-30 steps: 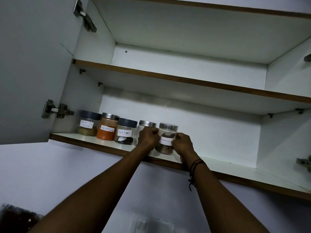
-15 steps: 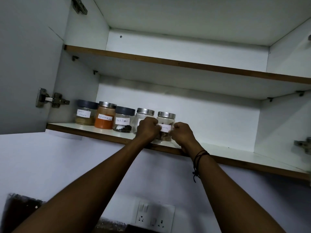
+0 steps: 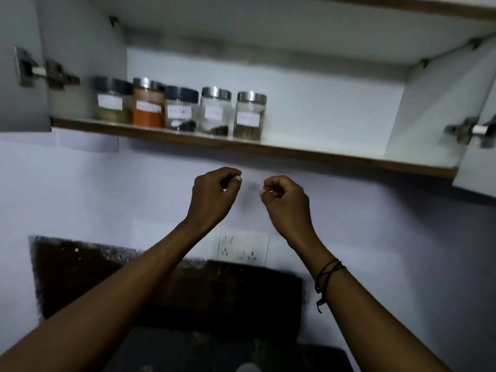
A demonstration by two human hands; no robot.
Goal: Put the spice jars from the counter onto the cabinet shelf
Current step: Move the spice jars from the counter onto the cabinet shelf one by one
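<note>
Several labelled spice jars stand in a row on the left half of the cabinet shelf (image 3: 335,154). From left: a dark-lidded jar (image 3: 112,103), an orange-filled jar (image 3: 148,103), a dark-lidded pepper jar (image 3: 181,108), a steel-lidded jar (image 3: 215,111), and a steel-lidded jar of brown spice (image 3: 249,115) at the right end. My left hand (image 3: 213,196) and my right hand (image 3: 285,202) hang below the shelf in front of the wall, fingers curled, holding nothing. Neither touches a jar.
Open cabinet doors flank the shelf, with hinges at left (image 3: 45,71) and right (image 3: 469,131). A white socket plate (image 3: 243,248) sits on the wall below my hands. A dark splashback (image 3: 107,280) and dark counter lie underneath.
Both hands have let go of the rightmost jars and dropped down away from the shelf. The view has tilted downward, bringing the socket and counter into sight.
</note>
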